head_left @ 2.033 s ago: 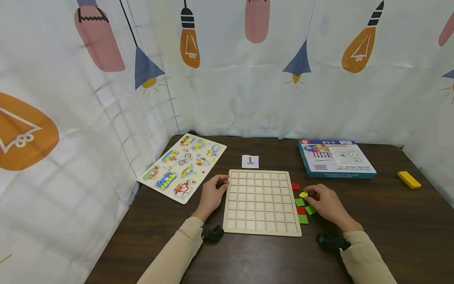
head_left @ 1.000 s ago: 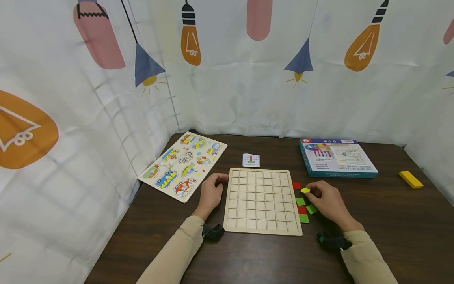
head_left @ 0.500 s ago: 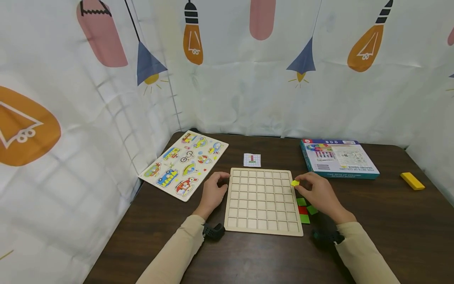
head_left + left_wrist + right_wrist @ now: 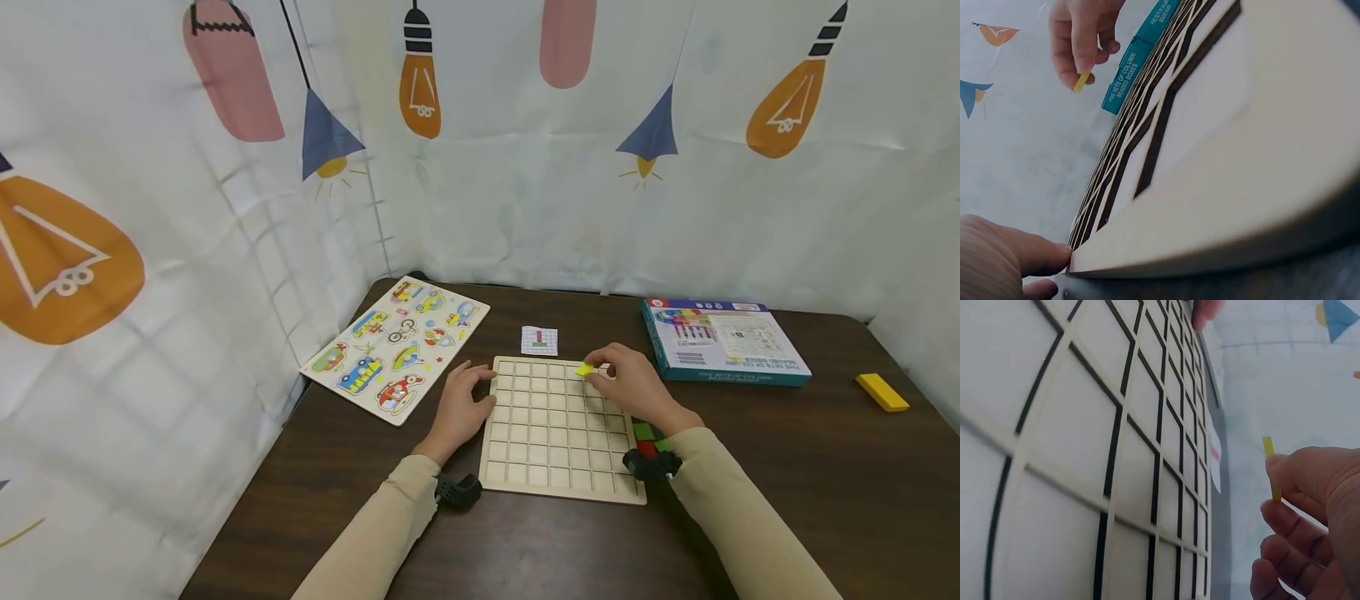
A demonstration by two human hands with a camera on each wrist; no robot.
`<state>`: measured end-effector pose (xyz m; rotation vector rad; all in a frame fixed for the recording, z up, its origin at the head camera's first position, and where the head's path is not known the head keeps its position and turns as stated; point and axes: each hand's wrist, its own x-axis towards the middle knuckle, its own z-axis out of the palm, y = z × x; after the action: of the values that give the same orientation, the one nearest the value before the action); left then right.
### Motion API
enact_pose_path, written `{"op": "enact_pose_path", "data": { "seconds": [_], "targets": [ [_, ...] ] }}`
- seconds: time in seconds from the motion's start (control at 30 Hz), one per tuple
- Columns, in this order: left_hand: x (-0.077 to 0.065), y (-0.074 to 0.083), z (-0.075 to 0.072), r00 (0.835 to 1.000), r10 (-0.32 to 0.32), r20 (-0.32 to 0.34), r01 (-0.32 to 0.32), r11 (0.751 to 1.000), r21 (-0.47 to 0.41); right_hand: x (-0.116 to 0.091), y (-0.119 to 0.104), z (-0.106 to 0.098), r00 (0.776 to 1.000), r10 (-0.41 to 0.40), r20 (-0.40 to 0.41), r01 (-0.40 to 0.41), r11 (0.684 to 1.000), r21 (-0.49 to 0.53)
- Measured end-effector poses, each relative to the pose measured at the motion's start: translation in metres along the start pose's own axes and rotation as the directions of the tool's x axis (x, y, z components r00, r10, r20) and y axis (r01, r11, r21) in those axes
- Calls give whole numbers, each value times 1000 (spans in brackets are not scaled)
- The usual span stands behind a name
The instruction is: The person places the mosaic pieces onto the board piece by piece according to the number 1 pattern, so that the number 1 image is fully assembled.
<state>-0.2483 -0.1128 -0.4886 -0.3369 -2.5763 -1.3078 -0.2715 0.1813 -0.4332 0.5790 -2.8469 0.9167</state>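
Observation:
A pale wooden grid board (image 4: 546,433) lies in the middle of the table. Thumb and index finger of my right hand (image 4: 630,382) pinch a small yellow tile (image 4: 584,369), held over the upper right part of the board. The right wrist view has the tile (image 4: 1274,478) edge-on, between thumb and fingertips. Along the board's left edge rests my left hand (image 4: 457,410), fingers loosely bent with fingertips touching the rim. Green tiles (image 4: 643,431) and a red tile (image 4: 646,448) lie right of the board, partly covered by the right wrist.
Beyond the board lies a small paper card (image 4: 539,340) with a coloured pattern. A picture puzzle board (image 4: 397,354) lies at the left, a teal-edged box (image 4: 726,343) at the back right. Near the right edge is a yellow block (image 4: 882,392). Patterned curtains surround the table (image 4: 525,550).
My right hand has lifted the yellow tile from beside the board and carried it left over the board's far rows. My left hand stays at the left edge. The view has shifted slightly.

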Motion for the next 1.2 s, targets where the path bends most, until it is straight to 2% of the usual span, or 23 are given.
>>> {"op": "enact_pose_path", "data": {
  "seconds": [0.27,0.43,0.6,0.8,1.2],
  "targets": [
    [0,2,2,997,-29,70,25,998,61,16,-8,20,999,-15,48,12,998,57],
    [0,3,2,996,-30,82,22,995,99,21,-14,34,998,-31,46,28,997,77],
    [-1,4,1,996,-25,87,16,995,103,23,-20,45,997,-15,76,7,995,103],
    [-3,4,1,996,-12,86,3,995,99,26,-26,52,995,14,103,-25,994,109],
    [-2,4,0,996,-16,90,5,992,124,26,-24,57,996,-26,89,18,995,94]
  ]
}}
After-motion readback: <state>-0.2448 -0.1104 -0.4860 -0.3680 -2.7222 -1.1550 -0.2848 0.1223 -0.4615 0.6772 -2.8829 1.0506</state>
